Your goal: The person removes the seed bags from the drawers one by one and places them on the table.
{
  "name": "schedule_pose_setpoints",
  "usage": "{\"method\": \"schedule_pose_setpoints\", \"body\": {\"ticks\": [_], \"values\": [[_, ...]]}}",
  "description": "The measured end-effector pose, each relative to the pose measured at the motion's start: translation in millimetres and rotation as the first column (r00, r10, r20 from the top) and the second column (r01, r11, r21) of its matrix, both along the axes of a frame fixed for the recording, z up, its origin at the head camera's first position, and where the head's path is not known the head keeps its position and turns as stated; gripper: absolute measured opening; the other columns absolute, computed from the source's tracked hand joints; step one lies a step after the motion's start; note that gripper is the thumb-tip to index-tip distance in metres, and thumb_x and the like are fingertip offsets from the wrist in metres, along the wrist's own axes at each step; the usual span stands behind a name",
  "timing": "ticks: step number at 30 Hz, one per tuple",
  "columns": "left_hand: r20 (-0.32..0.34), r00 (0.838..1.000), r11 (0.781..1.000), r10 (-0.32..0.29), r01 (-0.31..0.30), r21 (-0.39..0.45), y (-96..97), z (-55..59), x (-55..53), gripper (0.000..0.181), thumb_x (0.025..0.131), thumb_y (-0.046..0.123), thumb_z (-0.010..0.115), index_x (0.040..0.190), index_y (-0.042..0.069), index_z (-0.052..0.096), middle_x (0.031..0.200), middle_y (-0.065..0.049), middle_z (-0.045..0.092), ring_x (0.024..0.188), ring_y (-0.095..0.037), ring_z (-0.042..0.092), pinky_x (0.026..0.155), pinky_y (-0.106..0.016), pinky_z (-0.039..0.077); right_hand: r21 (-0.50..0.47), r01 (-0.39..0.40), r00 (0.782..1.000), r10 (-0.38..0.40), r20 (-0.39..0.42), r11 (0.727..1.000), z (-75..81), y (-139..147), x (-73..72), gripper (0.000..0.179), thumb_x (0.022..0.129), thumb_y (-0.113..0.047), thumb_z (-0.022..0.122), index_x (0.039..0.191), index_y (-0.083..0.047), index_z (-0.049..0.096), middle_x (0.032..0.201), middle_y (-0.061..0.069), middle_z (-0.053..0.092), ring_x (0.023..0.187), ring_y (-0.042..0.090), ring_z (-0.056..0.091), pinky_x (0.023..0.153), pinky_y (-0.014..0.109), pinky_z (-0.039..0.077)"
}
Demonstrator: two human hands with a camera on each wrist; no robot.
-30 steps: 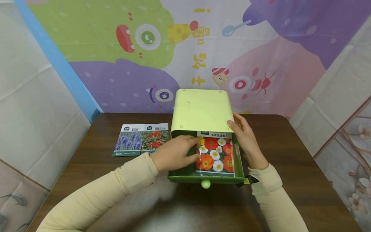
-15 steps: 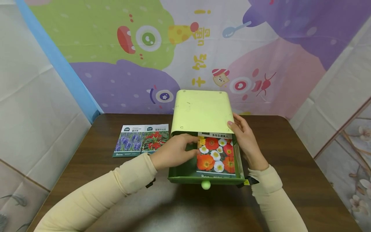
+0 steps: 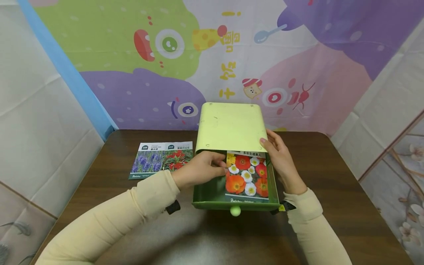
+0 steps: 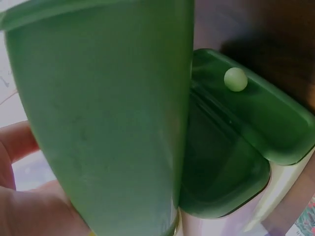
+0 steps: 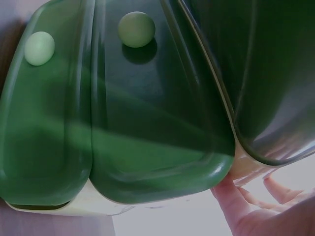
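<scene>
A small pale-green cabinet stands on the table, its dark-green top drawer pulled out. Inside the drawer lies a seed packet printed with red, orange and white poppies. My left hand reaches into the drawer, fingertips and thumb at the packet's left edge; whether they pinch it I cannot tell. In the left wrist view the drawer's side hides the fingertips of my left hand. My right hand rests against the cabinet's right side, thumb on its top edge.
Two more seed packets, one with purple flowers and one with red, lie left of the cabinet. Lower drawers with round knobs are closed. A cartoon-printed cloth hangs behind the brown table.
My left thumb and fingers have drawn closer together at the poppy packet's edge. The packet has shifted very slightly. My right hand stays on the cabinet.
</scene>
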State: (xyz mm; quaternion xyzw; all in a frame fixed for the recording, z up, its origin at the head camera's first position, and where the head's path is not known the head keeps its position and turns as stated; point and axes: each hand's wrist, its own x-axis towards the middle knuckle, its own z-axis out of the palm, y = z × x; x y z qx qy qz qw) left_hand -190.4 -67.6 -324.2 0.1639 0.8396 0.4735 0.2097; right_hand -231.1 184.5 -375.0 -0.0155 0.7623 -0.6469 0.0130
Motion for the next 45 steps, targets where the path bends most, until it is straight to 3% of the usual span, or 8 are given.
{"method": "schedule_pose_setpoints", "body": {"ticks": [9, 12, 16, 20, 29, 39, 45], "values": [[0.023, 0.999, 0.999, -0.031, 0.032, -0.012, 1.8, 0.6, -3.6, 0.041, 0.095, 0.010, 0.060, 0.134, -0.002, 0.057, 0.107, -0.009, 0.068, 0.094, -0.013, 0.060, 0.086, -0.026, 0.051, -0.001, 0.007, 1.000, -0.007, -0.008, 1.000, -0.7, -0.7, -0.9, 0.066, 0.100, -0.042, 0.052, 0.155, -0.017, 0.026, 0.155, 0.011, 0.036, 0.136, 0.026, 0.039, 0.115, 0.045, 0.030], [0.090, 0.996, 0.999, -0.024, 0.021, 0.030, 3.6, 0.2, -4.4, 0.040, 0.096, 0.006, 0.057, 0.135, -0.004, 0.054, 0.108, -0.012, 0.068, 0.096, -0.015, 0.066, 0.087, -0.029, 0.056, 0.003, 0.008, 1.000, -0.008, -0.007, 1.000, -0.7, -0.8, -0.9, 0.067, 0.100, -0.042, 0.053, 0.155, -0.018, 0.026, 0.156, 0.010, 0.036, 0.137, 0.027, 0.039, 0.116, 0.045, 0.030], [0.207, 0.978, 0.993, -0.015, -0.010, 0.118, 6.3, -1.5, -6.9, 0.032, 0.098, 0.001, 0.053, 0.129, -0.007, 0.053, 0.109, -0.018, 0.065, 0.093, -0.021, 0.069, 0.082, -0.034, 0.060, 0.006, 0.009, 1.000, -0.009, -0.001, 1.000, -0.5, -0.8, -1.0, 0.067, 0.099, -0.043, 0.053, 0.155, -0.018, 0.026, 0.156, 0.010, 0.036, 0.136, 0.027, 0.040, 0.115, 0.045, 0.031], [0.265, 0.964, 0.986, -0.036, -0.009, 0.166, 7.7, -1.4, -7.3, 0.025, 0.099, -0.002, 0.049, 0.123, -0.008, 0.049, 0.111, -0.022, 0.063, 0.084, -0.023, 0.068, 0.079, -0.036, 0.060, 0.009, 0.012, 1.000, -0.012, 0.005, 1.000, 0.2, -0.8, -0.9, 0.067, 0.099, -0.044, 0.053, 0.155, -0.020, 0.026, 0.155, 0.009, 0.037, 0.135, 0.026, 0.041, 0.113, 0.044, 0.033], [0.281, 0.959, 0.987, -0.034, -0.012, 0.163, 9.2, -3.2, -8.0, 0.025, 0.099, -0.002, 0.048, 0.124, -0.005, 0.045, 0.114, -0.022, 0.061, 0.080, -0.023, 0.066, 0.076, -0.037, 0.061, 0.004, 0.011, 1.000, -0.011, 0.007, 1.000, 0.8, -1.1, -0.4, 0.067, 0.099, -0.044, 0.053, 0.155, -0.020, 0.026, 0.156, 0.009, 0.036, 0.134, 0.026, 0.041, 0.112, 0.043, 0.034], [0.294, 0.956, 0.983, 0.021, -0.074, 0.170, 8.0, -2.9, -8.1, 0.032, 0.099, 0.000, 0.048, 0.130, -0.007, 0.042, 0.116, -0.023, 0.059, 0.083, -0.023, 0.065, 0.073, -0.035, 0.061, -0.010, 0.014, 1.000, -0.014, 0.001, 1.000, 0.4, -0.9, -0.8, 0.065, 0.100, -0.042, 0.053, 0.155, -0.019, 0.027, 0.155, 0.009, 0.037, 0.135, 0.024, 0.040, 0.114, 0.041, 0.032], [0.336, 0.941, 0.973, 0.036, -0.110, 0.204, 6.1, -1.9, -7.2, 0.032, 0.098, 0.002, 0.051, 0.128, -0.008, 0.046, 0.110, -0.020, 0.061, 0.081, -0.021, 0.064, 0.072, -0.033, 0.061, -0.018, 0.017, 1.000, -0.017, 0.004, 1.000, 0.0, -1.6, -1.1, 0.064, 0.100, -0.040, 0.053, 0.155, -0.019, 0.028, 0.154, 0.009, 0.038, 0.134, 0.023, 0.041, 0.113, 0.041, 0.032]]}}
